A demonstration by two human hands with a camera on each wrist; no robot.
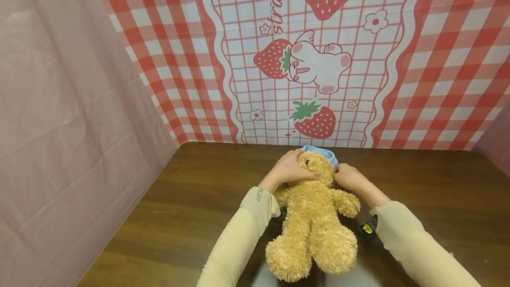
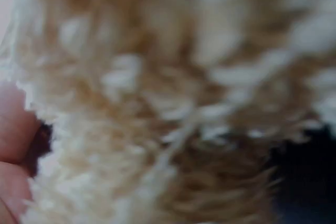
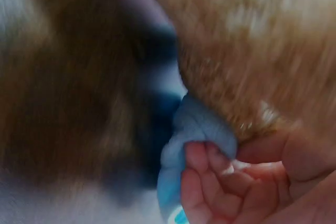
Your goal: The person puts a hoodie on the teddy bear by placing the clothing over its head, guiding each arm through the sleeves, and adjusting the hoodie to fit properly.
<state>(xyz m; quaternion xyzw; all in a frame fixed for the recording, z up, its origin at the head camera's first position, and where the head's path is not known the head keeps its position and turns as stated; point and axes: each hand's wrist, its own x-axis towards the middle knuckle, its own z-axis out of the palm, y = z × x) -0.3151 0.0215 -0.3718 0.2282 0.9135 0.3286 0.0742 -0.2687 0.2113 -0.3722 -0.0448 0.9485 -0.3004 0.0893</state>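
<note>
A tan, fluffy teddy bear (image 1: 311, 207) lies on its back on the table, feet toward me. Behind its head shows a light blue fabric piece (image 1: 327, 156) with a banded edge. My left hand (image 1: 290, 167) grips the bear's head, thumb across the muzzle and fingers on the far side. On the other side of the head, my right hand (image 1: 351, 177) pinches the blue fabric. In the right wrist view the curled fingers (image 3: 210, 182) hold a fold of the blue fabric (image 3: 202, 124) against the fur. Blurred fur (image 2: 147, 93) fills most of the left wrist view.
The dark brown wooden table (image 1: 191, 198) runs back to a red-and-white checked strawberry cloth (image 1: 191, 56) hanging upright. A pink curtain (image 1: 79, 101) hangs at the left. Below the bear's feet a pale shape (image 1: 350, 273) shows at the bottom edge.
</note>
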